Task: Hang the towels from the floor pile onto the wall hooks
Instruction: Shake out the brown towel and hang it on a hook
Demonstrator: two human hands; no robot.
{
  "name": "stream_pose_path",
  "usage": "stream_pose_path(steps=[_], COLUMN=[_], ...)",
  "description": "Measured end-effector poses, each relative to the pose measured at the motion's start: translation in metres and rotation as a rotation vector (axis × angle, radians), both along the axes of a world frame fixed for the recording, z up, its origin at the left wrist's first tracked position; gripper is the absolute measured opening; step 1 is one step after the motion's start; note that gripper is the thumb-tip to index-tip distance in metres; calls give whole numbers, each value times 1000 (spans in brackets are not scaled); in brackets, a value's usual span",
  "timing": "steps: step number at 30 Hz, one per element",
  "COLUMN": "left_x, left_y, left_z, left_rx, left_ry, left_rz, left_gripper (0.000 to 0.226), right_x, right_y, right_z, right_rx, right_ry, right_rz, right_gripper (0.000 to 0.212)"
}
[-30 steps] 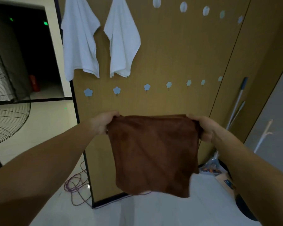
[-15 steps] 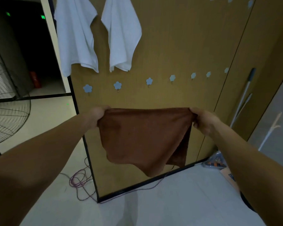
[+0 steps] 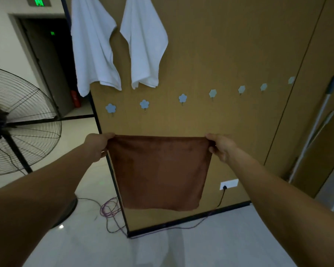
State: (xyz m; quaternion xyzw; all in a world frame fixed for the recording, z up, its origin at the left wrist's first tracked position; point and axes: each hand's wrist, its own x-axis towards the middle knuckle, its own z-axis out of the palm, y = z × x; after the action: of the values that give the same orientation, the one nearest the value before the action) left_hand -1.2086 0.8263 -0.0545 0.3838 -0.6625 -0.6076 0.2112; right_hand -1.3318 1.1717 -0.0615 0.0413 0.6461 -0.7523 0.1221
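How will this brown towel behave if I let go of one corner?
Probably floppy: the brown towel hangs limp from its top edge between the left hand and right hand, so a freed corner would likely droop. It seems light, since pinches at two corners carry it.

**brown towel point(image 3: 159, 170) shaken out flat**

It now hangs as a flat square. 0.5 s ago the lower edge was bunched and swung back toward the wall. The left hand point(image 3: 97, 146) and right hand point(image 3: 221, 147) have pulled the top edge straight and taut. A wall socket point(image 3: 228, 184) has come into view beside the towel.
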Motion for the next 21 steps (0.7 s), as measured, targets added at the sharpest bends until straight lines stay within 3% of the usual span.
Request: stream_pose_path(steps=[2,4,6,10,13,16,19,21], left_x=[3,5,6,8,9,3,1,3], left_y=[3,7,11,24,31,39,51,60], left_z=[-1,1,3,6,8,11,12,15], left_rx=[9,1,-19,-39,11,1,-153,-387], left_ry=[29,60,77,140,216,219,196,105], left_rz=[40,86,119,107,93,79,24,-74], left_gripper=[23,23,20,10,40,26,9,12], right_x=[-4,-8,-12,-14,-15,-21,-29,-33], right_y=[0,-1,-1,2,6,6,8,8], right_z=[-4,-7,-9,-5,2,8,16,20], right_rx=[41,140,208,212,296,426,589,682], right_ry=[72,166,250,340,379,434,498,566], right_rz=[-25,-15,2,101,209,184,105,58], right_gripper=[29,15,22,18,27,25,26,28])
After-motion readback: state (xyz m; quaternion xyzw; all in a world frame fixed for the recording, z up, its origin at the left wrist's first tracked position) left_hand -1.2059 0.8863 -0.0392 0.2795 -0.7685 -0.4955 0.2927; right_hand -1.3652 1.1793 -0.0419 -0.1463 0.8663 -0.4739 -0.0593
